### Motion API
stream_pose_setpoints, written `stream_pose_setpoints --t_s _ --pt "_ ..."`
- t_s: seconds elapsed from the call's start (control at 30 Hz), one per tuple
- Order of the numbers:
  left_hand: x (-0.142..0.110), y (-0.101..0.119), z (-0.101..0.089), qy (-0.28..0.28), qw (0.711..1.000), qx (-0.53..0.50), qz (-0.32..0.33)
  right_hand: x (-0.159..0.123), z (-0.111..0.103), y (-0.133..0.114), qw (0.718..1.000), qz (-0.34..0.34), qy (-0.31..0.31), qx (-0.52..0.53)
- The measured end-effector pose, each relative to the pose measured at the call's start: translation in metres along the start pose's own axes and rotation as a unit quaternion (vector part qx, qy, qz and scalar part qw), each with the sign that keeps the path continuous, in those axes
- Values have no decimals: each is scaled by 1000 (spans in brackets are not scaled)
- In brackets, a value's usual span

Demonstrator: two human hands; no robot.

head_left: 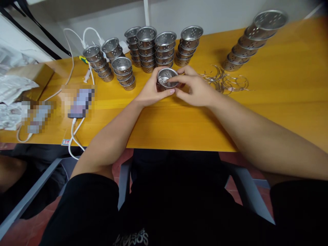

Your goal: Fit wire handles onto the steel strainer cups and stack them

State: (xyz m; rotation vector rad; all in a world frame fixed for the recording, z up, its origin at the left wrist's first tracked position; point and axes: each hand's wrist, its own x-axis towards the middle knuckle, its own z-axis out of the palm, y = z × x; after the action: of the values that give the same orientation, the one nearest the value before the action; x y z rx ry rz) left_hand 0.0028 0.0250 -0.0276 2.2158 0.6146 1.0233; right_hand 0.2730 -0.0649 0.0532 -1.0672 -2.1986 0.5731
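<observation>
Cup seemingly mid-work: left hand grasps it, right hand reaches inside, grip unclear. Wires lie loose; whether stacks are finished, can't tell.

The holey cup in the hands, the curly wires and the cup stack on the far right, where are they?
Holey cup [163,78]: head view, on its inside.
Curly wires [222,81]: head view, middle of the tangle.
Far-right stack [245,50]: head view, on a middle cup's wall.
</observation>
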Motion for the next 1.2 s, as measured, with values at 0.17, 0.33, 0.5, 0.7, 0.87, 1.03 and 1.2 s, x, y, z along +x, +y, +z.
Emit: stream_pose_setpoints --t_s 0.17,0.33,0.5,0.7,0.87,1.03,1.2 --pt "-2 -4 -5 8 999 23 -22 -1 -6 -5 999 42 6 12" --pt "2 17 -26 36 993 106 -38 -1 -11 6 999 18 38 9" --pt "8 40 -68 164 945 280 33 1 -12 28 998 22 44 -33" --pt "1 9 -110 389 866 311 -44 3 -7 45 998 43 36 -15" --pt "-6 19 -116 364 856 326 -169 3 -2 52 997 49 29 -43" --pt "-9 37 -112 359 849 355 -156 5 2 56 997 38 16 -59" --pt "-7 30 -118 377 857 306 -173 6 0 58 995 54 27 -73"
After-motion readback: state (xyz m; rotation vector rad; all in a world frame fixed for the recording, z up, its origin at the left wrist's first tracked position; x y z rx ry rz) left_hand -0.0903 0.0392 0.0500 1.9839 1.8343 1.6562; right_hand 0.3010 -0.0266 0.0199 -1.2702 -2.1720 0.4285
